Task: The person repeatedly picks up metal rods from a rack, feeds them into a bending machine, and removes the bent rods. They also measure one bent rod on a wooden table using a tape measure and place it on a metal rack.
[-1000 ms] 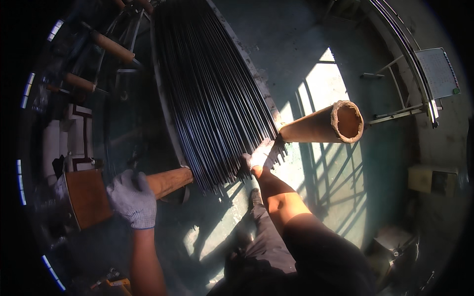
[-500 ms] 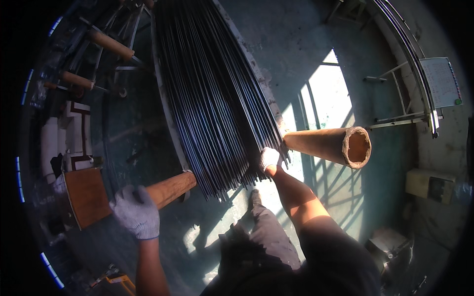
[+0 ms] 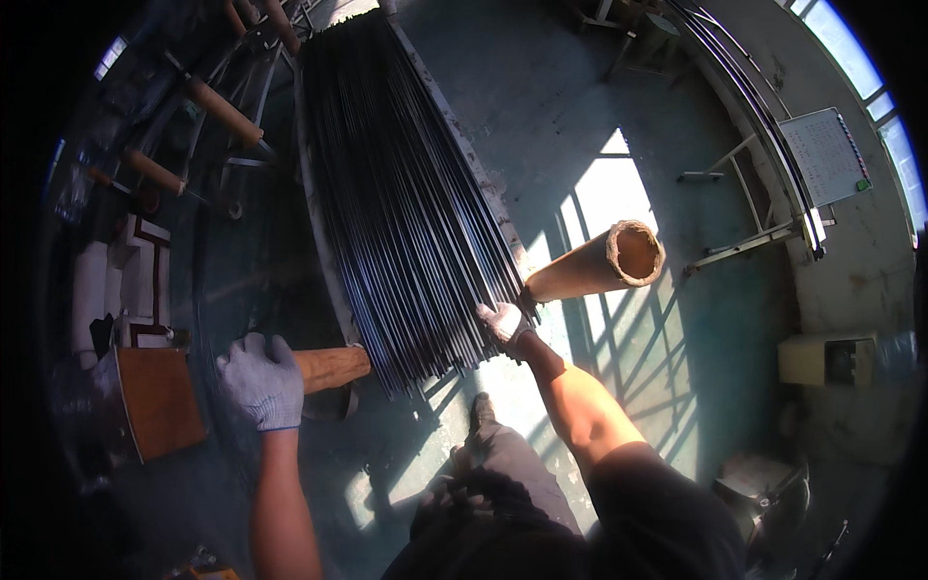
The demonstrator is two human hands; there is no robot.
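Note:
A long bed of thin dark rods [image 3: 406,271] stretches away from me, with uneven near ends. My right hand [image 3: 505,323], in a white knit glove, is closed on rods at the bed's near right edge; its fingertips are partly hidden. A brown cardboard tube [image 3: 334,369] slants out from the left side of the bed. My left hand [image 3: 263,380], gloved alike, lies over that tube's outer end with fingers curled, covering it. Opposite, a second cardboard tube [image 3: 580,271] sticks up on the right, its ragged hollow end toward me.
Further tubes on metal stands [image 3: 224,111] stand at far left. A brown-topped box [image 3: 159,401] is left of my left hand. Along the right wall are a metal rack [image 3: 749,242], a whiteboard [image 3: 826,155] and a beige box [image 3: 826,360]. Sunlight patches the floor.
My right hand has shifted left, and the gap among the rods at the right has narrowed. The left hand stays at the tube's end. The whole view has shifted slightly.

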